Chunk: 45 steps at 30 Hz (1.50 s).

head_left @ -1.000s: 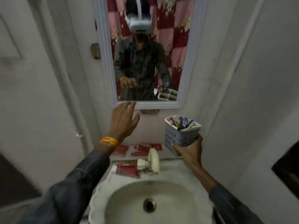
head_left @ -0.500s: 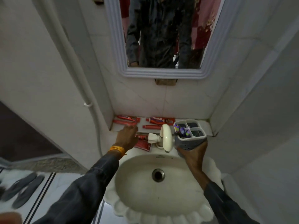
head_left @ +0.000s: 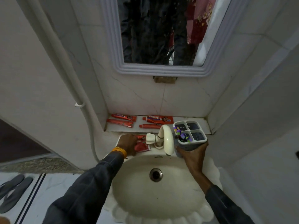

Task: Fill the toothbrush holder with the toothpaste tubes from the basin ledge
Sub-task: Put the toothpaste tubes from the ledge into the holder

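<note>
My left hand (head_left: 127, 143) lies on the basin rim left of the tap, its fingers closed over the end of a red toothpaste tube (head_left: 142, 146). The tube still rests flat there, beside another red tube. Several more red tubes lie on the tiled ledge behind, among them a large one (head_left: 159, 119) and a long one (head_left: 119, 122). My right hand (head_left: 192, 156) holds a grey four-compartment toothbrush holder (head_left: 198, 129) from below, just right of the tap. Purple and green brush heads (head_left: 182, 135) sit in its near-left compartment.
A cream tap (head_left: 166, 139) stands between my hands, above the white basin (head_left: 161, 212) and its drain (head_left: 156, 174). A framed mirror (head_left: 161, 71) hangs above the ledge. A white pipe (head_left: 79, 97) runs down the left wall. Dark sandals (head_left: 13, 189) lie on the floor.
The view has tilted down from the mirror to the basin. My left hand came down from the wall onto the tubes by the tap. My right hand lowered the holder beside the tap.
</note>
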Available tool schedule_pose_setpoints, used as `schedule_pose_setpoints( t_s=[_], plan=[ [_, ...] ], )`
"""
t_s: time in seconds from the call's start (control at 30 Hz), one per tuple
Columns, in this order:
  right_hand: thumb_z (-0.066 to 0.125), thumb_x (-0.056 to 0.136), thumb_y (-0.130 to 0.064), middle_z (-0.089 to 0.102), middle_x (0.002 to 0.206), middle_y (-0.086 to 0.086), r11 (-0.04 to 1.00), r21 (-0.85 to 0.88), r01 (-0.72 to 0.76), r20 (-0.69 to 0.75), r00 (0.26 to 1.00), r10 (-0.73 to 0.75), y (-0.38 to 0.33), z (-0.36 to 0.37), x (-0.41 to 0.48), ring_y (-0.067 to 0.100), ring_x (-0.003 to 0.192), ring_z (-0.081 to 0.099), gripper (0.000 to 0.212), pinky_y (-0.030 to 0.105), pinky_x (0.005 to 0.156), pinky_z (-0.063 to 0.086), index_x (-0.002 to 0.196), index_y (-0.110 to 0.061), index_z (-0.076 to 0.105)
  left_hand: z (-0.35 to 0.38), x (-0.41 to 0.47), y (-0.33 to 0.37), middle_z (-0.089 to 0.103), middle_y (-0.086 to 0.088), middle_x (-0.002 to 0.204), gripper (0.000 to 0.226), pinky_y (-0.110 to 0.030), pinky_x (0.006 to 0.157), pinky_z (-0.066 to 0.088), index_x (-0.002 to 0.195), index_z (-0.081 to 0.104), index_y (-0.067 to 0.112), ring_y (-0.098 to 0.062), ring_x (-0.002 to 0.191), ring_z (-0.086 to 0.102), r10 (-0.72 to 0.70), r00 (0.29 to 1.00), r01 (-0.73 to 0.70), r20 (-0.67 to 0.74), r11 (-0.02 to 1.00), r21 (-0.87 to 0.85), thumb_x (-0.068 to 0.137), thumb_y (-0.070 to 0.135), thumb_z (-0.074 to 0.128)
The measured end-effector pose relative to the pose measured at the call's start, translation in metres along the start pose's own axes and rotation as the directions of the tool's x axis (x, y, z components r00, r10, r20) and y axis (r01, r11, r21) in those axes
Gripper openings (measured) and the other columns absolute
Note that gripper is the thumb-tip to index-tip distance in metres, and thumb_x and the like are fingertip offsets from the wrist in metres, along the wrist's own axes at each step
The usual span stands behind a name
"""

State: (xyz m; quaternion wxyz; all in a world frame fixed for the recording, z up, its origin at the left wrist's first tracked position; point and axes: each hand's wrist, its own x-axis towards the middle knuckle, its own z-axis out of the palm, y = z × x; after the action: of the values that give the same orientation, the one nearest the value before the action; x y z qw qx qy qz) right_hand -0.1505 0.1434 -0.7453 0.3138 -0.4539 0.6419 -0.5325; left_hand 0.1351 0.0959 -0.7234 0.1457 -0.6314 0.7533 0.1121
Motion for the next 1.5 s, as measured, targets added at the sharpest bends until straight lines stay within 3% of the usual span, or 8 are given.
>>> schedule_pose_setpoints(
  t_s=[0.13,0.3,0.43,0.53,0.8,1.07,1.3,1.5],
  plan=[
    [0.094,0.040,-0.052,0.055,0.148,0.008,0.999,0.043,-0.028,-0.002,1.000,0.029,-0.002,0.004,0.003,0.017,0.129,0.057,0.132,0.000,0.091,0.047,0.150,-0.010,0.035,-0.006,-0.019,-0.015,0.069,-0.010,0.117,0.057,-0.036,0.091,0.052,0.124,0.063,0.018,-0.028,0.105,0.065,-0.072,0.997,0.062,-0.033,0.965,-0.255,0.073,0.033,0.082],
    [0.096,0.040,-0.052,0.056,0.146,0.006,0.998,0.052,-0.041,-0.039,0.998,0.043,-0.002,0.007,0.000,0.016,0.128,0.058,0.130,0.001,0.092,0.048,0.149,-0.012,0.036,-0.074,-0.028,-0.034,0.071,0.004,0.075,0.022,-0.024,0.063,0.060,0.087,0.069,0.017,-0.012,0.069,0.072,-0.180,0.960,-0.021,-0.215,0.719,-0.695,0.074,0.026,0.084],
    [0.108,0.045,-0.023,0.057,0.146,0.008,0.999,0.037,-0.029,-0.039,0.999,0.030,0.000,0.009,-0.003,0.003,0.122,0.060,0.126,0.002,0.091,0.050,0.148,-0.014,0.036,-0.138,-0.012,-0.002,0.072,0.000,0.075,0.013,-0.013,0.048,0.054,0.086,0.067,0.019,0.000,0.052,0.068,-0.171,0.922,-0.239,-0.346,0.453,-0.859,0.080,0.018,0.079],
    [0.106,0.050,-0.002,0.059,0.142,0.005,0.999,0.050,-0.009,-0.050,0.999,0.012,0.005,0.008,0.000,-0.016,0.118,0.059,0.117,0.004,0.093,0.050,0.144,-0.019,0.038,-0.164,0.009,0.042,0.069,0.005,0.087,0.021,-0.017,0.064,0.060,0.098,0.061,0.022,-0.004,0.071,0.070,-0.063,0.921,-0.343,-0.384,0.337,-0.877,0.084,0.023,0.076],
    [0.104,0.050,0.005,0.060,0.133,-0.015,0.997,0.078,0.005,-0.062,0.998,0.000,0.008,0.007,-0.003,-0.018,0.114,0.061,0.111,0.003,0.091,0.050,0.138,-0.021,0.041,-0.129,0.056,0.110,0.078,-0.014,0.088,0.030,-0.033,0.069,0.063,0.095,0.072,0.003,-0.026,0.075,0.076,0.171,0.945,-0.326,-0.279,0.548,-0.770,0.081,0.029,0.077],
    [0.106,0.048,-0.001,0.064,0.138,0.012,0.999,0.040,-0.028,-0.056,0.998,0.031,0.022,0.002,-0.004,0.026,0.123,0.067,0.115,0.009,0.096,0.053,0.142,-0.013,0.041,-0.119,0.068,0.112,0.078,-0.006,0.091,0.007,-0.022,0.074,0.053,0.089,0.077,0.012,-0.022,0.081,0.074,0.294,0.919,-0.393,-0.262,0.725,-0.566,0.085,0.009,0.072],
    [0.107,0.048,-0.006,0.064,0.138,0.011,0.999,0.001,-0.039,-0.040,0.998,0.039,0.023,-0.005,-0.004,0.025,0.124,0.068,0.117,0.046,0.103,0.059,0.142,-0.016,0.040,-0.116,0.070,0.112,0.078,-0.007,0.097,0.012,-0.026,0.079,0.055,0.096,0.077,0.011,-0.022,0.086,0.073,0.308,0.930,-0.368,-0.202,0.760,-0.536,0.088,0.010,0.068],
    [0.104,0.049,0.007,0.065,0.134,0.013,0.999,0.046,0.000,-0.010,1.000,0.001,0.031,-0.003,-0.003,0.008,0.114,0.069,0.114,0.014,0.096,0.056,0.141,-0.013,0.040,-0.116,0.051,0.073,0.076,-0.002,0.098,0.017,-0.021,0.077,0.052,0.100,0.077,0.007,-0.016,0.087,0.069,0.122,0.944,-0.304,-0.307,0.686,-0.661,0.089,0.017,0.067]
  ],
)
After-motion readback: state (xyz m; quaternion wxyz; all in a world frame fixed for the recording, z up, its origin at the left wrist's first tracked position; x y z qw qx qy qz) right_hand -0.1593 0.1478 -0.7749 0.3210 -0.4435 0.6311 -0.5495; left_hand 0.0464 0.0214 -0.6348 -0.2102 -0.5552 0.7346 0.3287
